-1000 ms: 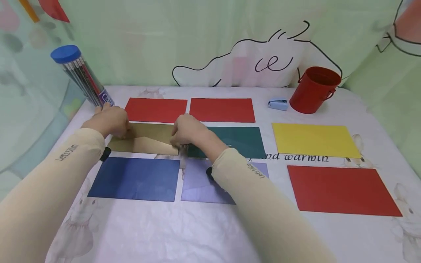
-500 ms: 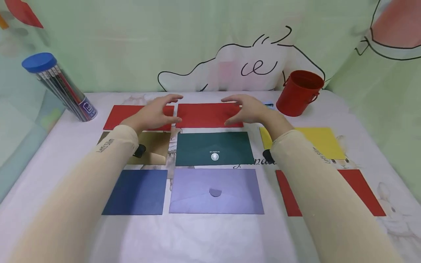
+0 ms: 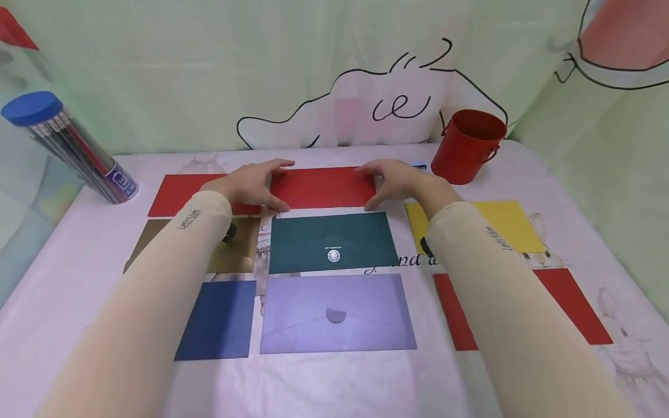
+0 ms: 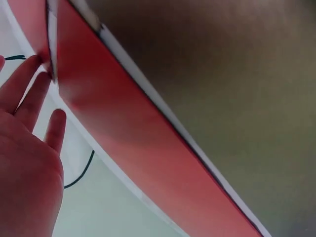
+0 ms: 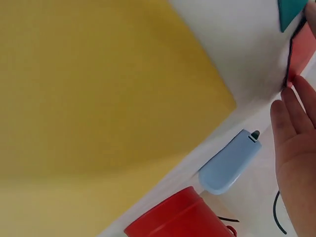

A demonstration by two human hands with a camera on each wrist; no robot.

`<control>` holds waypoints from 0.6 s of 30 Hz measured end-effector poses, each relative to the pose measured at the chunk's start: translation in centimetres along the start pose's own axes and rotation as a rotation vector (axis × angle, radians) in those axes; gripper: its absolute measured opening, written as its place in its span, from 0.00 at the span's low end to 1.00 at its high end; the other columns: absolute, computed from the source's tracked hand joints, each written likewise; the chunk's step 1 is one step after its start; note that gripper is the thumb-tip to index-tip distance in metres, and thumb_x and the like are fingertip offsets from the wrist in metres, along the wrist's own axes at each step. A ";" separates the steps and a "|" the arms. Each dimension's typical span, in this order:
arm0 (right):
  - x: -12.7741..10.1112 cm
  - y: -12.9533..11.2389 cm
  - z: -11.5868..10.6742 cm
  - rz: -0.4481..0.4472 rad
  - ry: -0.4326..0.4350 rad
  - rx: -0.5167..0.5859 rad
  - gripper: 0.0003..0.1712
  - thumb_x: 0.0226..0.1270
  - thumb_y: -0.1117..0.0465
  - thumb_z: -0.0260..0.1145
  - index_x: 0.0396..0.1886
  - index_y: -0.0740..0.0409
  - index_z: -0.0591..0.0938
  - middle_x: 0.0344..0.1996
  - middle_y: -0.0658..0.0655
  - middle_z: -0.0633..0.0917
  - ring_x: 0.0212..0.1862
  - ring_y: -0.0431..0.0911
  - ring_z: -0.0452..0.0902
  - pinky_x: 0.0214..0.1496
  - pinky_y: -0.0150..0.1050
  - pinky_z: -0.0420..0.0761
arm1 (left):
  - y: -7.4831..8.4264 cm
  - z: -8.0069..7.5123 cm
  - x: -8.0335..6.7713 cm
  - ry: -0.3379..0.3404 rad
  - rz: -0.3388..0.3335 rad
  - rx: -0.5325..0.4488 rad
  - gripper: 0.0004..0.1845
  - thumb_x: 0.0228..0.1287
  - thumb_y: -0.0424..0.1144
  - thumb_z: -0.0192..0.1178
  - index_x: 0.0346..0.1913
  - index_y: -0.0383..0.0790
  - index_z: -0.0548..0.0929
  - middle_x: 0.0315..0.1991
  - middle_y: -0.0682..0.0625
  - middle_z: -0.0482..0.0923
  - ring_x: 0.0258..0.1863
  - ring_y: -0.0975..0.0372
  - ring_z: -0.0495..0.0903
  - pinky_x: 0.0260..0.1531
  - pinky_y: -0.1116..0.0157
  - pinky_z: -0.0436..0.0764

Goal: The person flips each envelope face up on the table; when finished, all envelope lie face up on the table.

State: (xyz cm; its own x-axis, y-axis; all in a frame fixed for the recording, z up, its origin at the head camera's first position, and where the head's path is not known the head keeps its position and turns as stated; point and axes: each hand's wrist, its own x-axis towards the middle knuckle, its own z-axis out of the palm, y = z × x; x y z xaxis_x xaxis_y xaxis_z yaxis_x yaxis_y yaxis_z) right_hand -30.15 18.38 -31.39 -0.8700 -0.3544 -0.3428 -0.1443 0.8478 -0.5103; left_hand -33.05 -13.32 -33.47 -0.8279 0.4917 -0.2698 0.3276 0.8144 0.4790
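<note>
Where my left hand [image 3: 248,183] is: at the left short edge of the far middle red sheet [image 3: 324,188], thumb spread well away from my nearly straight fingers; the fingertips meet the far corner, the thumb sits by the near one, and how hard they press I cannot tell.
Where my right hand [image 3: 402,183] is: at the right short edge of that sheet, likewise spread wide, fingertips at the far corner, thumb at the near one.
Red sheet: smooth, rectangular, lying on the white cloth [image 3: 292,383] between my hands.
Left column: another red sheet [image 3: 180,194] far, a brown envelope [image 3: 247,244] next, a plain blue rectangle [image 3: 225,319] near; my left arm crosses in front of all three.
Middle column: a dark green rectangle [image 3: 334,235] with a small round white emblem, then a lilac envelope [image 3: 334,296] with a shallow pointed flap and half-round tab.
Right side: a flat yellow rectangle [image 3: 502,223], with a near red rectangle [image 3: 453,316] below, both partly hidden by my sleeve.
Far right: a round, tapered red bucket [image 3: 467,148], with a round-ended light-blue stapler [image 5: 231,163] just left.
Far left: a clear pencil tub [image 3: 83,151], cylindrical, blue-lidded.
</note>
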 end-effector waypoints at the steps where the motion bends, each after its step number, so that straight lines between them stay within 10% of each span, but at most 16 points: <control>1: 0.0 0.0 0.0 -0.003 -0.008 -0.010 0.52 0.52 0.63 0.81 0.77 0.53 0.66 0.72 0.61 0.66 0.72 0.57 0.57 0.63 0.55 0.75 | -0.1 0.1 0.1 -0.002 -0.002 -0.003 0.61 0.45 0.48 0.81 0.80 0.56 0.54 0.75 0.49 0.61 0.71 0.50 0.59 0.56 0.46 0.77; 18: 0.5 -0.5 0.7 -0.012 -0.010 -0.035 0.50 0.54 0.67 0.79 0.76 0.49 0.67 0.71 0.61 0.70 0.73 0.57 0.60 0.56 0.51 0.81 | 1.9 -0.1 -1.1 -0.030 0.024 0.046 0.50 0.55 0.44 0.77 0.78 0.58 0.60 0.70 0.46 0.70 0.72 0.49 0.60 0.55 0.50 0.79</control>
State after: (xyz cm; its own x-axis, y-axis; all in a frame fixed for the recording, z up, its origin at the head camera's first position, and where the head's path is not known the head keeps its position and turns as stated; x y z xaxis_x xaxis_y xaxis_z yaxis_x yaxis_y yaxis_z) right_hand -30.17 17.46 -31.87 -0.8635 -0.3681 -0.3448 -0.1709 0.8567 -0.4867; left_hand -31.53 -12.38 -32.18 -0.8056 0.5200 -0.2839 0.3686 0.8150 0.4470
